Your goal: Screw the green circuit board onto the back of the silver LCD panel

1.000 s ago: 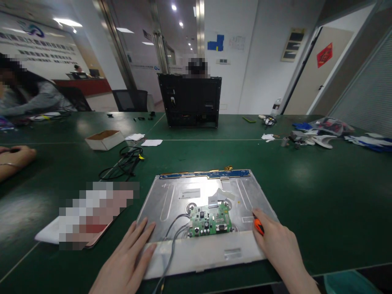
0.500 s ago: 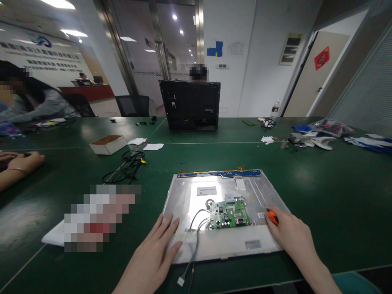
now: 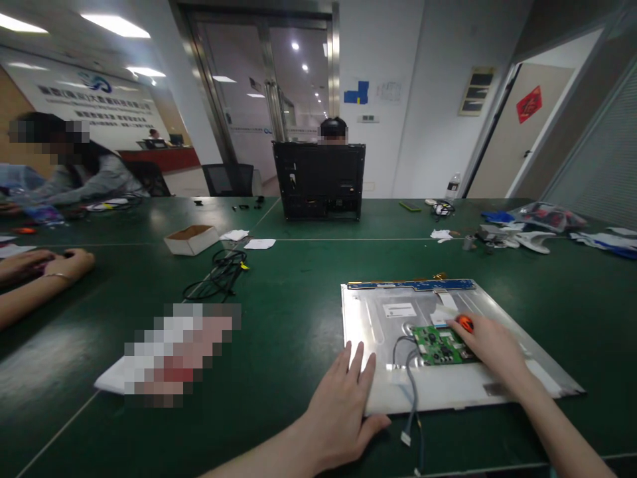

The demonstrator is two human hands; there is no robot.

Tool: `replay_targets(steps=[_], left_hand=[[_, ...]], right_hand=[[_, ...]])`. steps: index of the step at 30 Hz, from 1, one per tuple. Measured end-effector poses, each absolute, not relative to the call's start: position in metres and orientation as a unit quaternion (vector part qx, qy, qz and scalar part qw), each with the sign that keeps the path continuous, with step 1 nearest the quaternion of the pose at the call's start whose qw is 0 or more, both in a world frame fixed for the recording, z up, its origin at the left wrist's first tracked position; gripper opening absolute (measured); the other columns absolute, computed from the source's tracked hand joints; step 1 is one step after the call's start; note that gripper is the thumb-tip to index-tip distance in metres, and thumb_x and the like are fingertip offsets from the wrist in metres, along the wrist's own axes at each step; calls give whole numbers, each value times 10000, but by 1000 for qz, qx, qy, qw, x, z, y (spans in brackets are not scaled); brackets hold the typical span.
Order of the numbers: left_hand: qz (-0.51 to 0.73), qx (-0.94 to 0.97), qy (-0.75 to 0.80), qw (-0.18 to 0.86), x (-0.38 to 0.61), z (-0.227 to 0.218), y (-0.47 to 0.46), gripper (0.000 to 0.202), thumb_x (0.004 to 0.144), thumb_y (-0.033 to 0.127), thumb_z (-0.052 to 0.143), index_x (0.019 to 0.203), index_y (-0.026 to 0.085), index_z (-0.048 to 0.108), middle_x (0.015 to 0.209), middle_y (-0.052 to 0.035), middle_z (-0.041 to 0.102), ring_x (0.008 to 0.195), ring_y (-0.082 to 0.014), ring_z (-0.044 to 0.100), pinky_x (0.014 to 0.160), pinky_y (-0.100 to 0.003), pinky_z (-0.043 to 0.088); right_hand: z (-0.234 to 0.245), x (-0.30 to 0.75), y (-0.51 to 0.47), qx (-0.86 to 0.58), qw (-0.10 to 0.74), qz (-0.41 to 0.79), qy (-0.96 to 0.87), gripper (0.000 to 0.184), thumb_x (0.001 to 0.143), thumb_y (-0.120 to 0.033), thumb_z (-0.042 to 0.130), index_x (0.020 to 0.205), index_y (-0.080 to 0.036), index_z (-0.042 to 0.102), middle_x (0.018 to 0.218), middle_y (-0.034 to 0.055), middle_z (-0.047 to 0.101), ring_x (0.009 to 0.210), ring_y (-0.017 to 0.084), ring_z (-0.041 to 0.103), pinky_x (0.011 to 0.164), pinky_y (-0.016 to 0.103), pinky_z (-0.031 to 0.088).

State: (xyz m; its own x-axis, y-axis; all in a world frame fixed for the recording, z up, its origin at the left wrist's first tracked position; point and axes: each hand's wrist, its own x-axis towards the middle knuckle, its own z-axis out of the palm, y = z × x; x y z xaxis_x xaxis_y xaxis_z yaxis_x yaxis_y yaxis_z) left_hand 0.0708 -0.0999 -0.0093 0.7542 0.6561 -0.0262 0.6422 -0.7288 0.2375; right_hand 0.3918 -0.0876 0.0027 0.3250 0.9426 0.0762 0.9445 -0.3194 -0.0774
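Note:
A flat LCD panel lies on the green table with its metal back up. Fixed to its middle is a green circuit board, and a blue circuit strip runs along the far edge. My left hand rests with fingers spread on the panel's near left corner. Over the board's right part is my right hand, closed around an orange-and-black tool handle; its tip is hidden. Close to those fingers a white ribbon cable meets the board. Grey wires trail off the near edge.
Left of the panel lie a blurred-out packet, black cables and an open box. A black monitor housing stands at the back. Gloves and bags sit far right. A co-worker's hands are at left.
The panel appears farther right as the view shifts. My right hand has moved from the panel's right edge to the circuit board, carrying the orange-and-black tool. My left hand stays on the near left corner.

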Motion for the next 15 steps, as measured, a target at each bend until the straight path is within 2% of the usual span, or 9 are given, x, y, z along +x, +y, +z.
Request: replay_targets(steps=[5, 8, 12, 15], left_hand=[[42, 939, 319, 124, 89, -12, -95, 817, 925, 655, 325, 1484, 61, 267, 1525, -271, 226, 1417, -421, 177, 1126, -524, 217], [46, 939, 320, 122, 99, -16, -92, 818, 926, 654, 324, 1483, 58, 262, 1529, -276, 203, 1412, -432, 183, 1114, -534, 224], [57, 942, 310, 115, 114, -17, -90, 814, 931, 648, 309, 1475, 43, 278, 1525, -273, 225, 1412, -431, 186, 1109, -530, 224], [61, 946, 298, 115, 127, -15, -89, 792, 954, 625, 255, 1460, 18, 303, 1508, -282, 262, 1408, -429, 201, 1108, -532, 218]], right_hand=[[-6, 415, -94, -815, 60, -16, -576, 412, 935, -419, 333, 1036, -193, 663, 831, 118, 718, 787, 300, 675, 641, 343, 446], [-11, 429, -97, -814, 59, -24, -578, 405, 922, -401, 328, 966, -177, 663, 803, 129, 711, 762, 305, 667, 636, 354, 443], [-16, 454, -96, -796, 60, -44, -601, 351, 890, -399, 394, 942, -188, 670, 838, 116, 717, 756, 279, 668, 614, 331, 445], [-18, 472, -91, -799, 66, -69, -594, 299, 863, -371, 442, 905, -195, 679, 792, 100, 714, 715, 267, 662, 594, 320, 439]])
